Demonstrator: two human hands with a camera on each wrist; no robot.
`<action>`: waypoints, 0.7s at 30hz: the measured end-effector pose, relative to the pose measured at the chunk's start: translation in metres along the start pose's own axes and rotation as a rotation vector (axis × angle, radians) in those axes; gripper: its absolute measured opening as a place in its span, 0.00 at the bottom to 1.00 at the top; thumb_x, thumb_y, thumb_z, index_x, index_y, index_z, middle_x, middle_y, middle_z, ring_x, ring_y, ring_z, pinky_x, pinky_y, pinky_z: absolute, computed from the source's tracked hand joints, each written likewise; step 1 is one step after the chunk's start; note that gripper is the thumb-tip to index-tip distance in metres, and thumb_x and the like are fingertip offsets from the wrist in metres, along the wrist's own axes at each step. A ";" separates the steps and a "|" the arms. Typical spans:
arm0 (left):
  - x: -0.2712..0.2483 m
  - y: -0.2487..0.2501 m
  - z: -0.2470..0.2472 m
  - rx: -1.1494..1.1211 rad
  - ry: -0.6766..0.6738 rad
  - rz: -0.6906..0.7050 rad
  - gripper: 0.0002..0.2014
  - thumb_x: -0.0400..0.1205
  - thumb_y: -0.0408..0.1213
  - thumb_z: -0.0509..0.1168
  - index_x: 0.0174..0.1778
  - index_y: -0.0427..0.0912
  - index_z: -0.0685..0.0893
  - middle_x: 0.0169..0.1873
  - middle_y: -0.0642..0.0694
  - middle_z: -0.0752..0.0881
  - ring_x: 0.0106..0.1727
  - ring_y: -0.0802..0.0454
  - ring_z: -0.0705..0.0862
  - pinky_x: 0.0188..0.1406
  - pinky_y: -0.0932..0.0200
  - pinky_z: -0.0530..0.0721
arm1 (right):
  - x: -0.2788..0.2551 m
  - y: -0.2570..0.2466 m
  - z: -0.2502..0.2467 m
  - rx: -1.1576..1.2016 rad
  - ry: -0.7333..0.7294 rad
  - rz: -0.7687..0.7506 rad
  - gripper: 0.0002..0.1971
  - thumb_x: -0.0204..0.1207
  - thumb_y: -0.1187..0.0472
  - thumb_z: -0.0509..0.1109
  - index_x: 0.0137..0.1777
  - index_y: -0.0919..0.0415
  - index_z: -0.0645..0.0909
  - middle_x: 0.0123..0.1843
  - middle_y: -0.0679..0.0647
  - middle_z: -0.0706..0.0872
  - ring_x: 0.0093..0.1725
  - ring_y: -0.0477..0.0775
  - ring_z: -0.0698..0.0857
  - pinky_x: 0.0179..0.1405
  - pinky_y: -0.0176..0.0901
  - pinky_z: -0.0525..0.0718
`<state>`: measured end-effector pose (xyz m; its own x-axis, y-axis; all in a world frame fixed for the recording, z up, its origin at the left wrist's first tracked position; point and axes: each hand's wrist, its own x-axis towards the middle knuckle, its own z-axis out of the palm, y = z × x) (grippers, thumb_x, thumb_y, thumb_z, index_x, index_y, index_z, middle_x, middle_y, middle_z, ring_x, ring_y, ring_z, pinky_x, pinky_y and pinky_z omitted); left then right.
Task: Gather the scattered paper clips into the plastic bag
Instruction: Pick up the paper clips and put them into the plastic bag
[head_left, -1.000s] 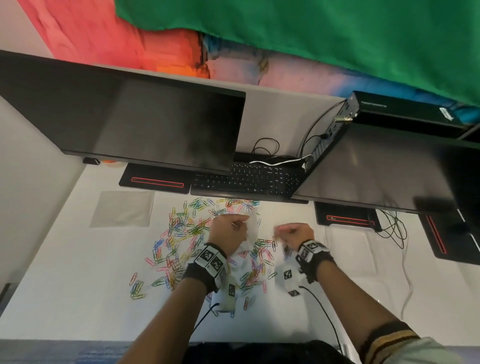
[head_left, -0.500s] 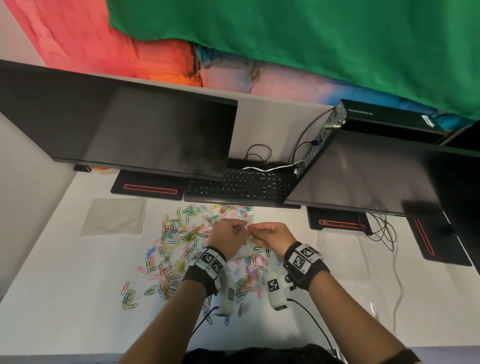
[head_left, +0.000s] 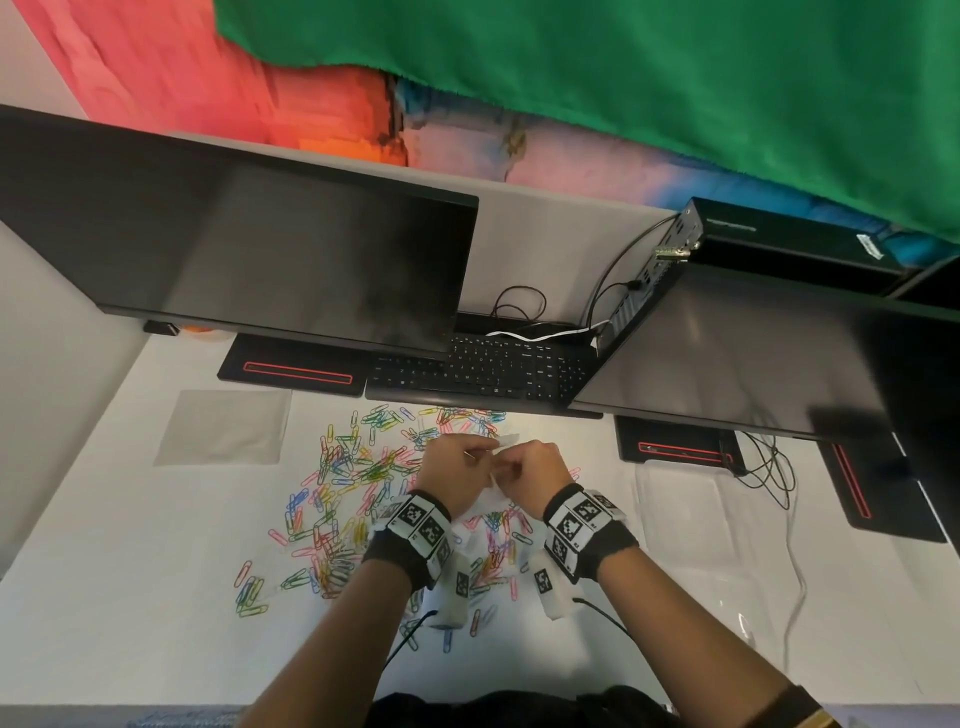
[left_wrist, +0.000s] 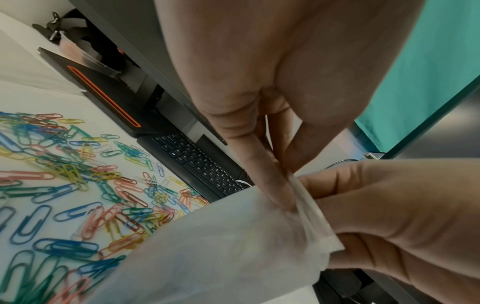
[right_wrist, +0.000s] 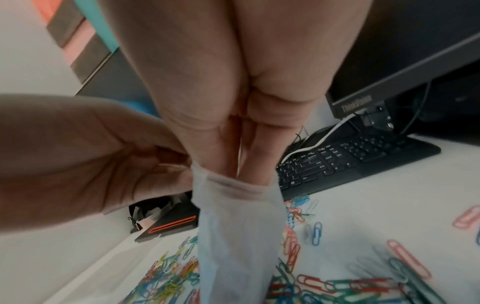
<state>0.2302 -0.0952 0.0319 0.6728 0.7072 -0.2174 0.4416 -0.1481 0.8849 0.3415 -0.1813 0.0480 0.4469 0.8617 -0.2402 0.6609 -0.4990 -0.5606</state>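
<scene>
Many coloured paper clips (head_left: 353, 467) lie scattered over the white desk (head_left: 130, 623), in front of the keyboard and under my wrists. A thin translucent plastic bag (head_left: 497, 493) hangs between my hands just above the clips. My left hand (head_left: 462, 467) pinches one side of the bag's top edge (left_wrist: 306, 205) between thumb and fingers. My right hand (head_left: 530, 467) pinches the rim opposite (right_wrist: 233, 185), and the two hands touch. The wrist views show the bag (left_wrist: 221, 257) drooping down over the clips (right_wrist: 337, 286). I cannot tell whether it holds any clips.
A black keyboard (head_left: 483, 374) lies just behind the clips, under two dark monitors (head_left: 260, 249) (head_left: 753, 353). Black monitor bases (head_left: 291, 366) (head_left: 675, 447) flank it. A flat clear sheet (head_left: 223, 426) lies at the left. Cables (head_left: 769, 467) trail at the right.
My right hand has moved left from beside the bag to meet my left hand at the bag's top edge. Both hands now pinch that edge, a little farther from me.
</scene>
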 end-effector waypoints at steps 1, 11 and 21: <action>0.000 -0.001 0.000 -0.005 -0.006 -0.013 0.11 0.81 0.29 0.67 0.56 0.40 0.90 0.41 0.44 0.93 0.40 0.51 0.91 0.49 0.53 0.91 | 0.000 0.000 -0.002 -0.027 -0.036 -0.012 0.14 0.79 0.65 0.64 0.43 0.58 0.92 0.37 0.56 0.91 0.36 0.53 0.84 0.39 0.29 0.72; -0.001 -0.009 -0.017 0.002 0.049 -0.024 0.14 0.82 0.28 0.62 0.56 0.43 0.90 0.38 0.45 0.92 0.38 0.51 0.91 0.46 0.54 0.91 | 0.007 0.087 -0.015 0.168 0.087 0.440 0.17 0.81 0.58 0.67 0.69 0.53 0.80 0.72 0.55 0.81 0.67 0.56 0.82 0.67 0.45 0.79; -0.004 -0.021 -0.024 -0.016 0.102 -0.069 0.13 0.81 0.30 0.64 0.56 0.42 0.91 0.45 0.46 0.93 0.40 0.52 0.92 0.48 0.49 0.92 | -0.015 0.083 0.081 -0.251 -0.238 0.175 0.36 0.82 0.43 0.60 0.85 0.53 0.51 0.86 0.62 0.47 0.84 0.66 0.51 0.83 0.58 0.56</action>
<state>0.2041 -0.0783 0.0237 0.5769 0.7822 -0.2353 0.4748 -0.0867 0.8758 0.3414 -0.2281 -0.0591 0.4332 0.7439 -0.5089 0.7271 -0.6221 -0.2904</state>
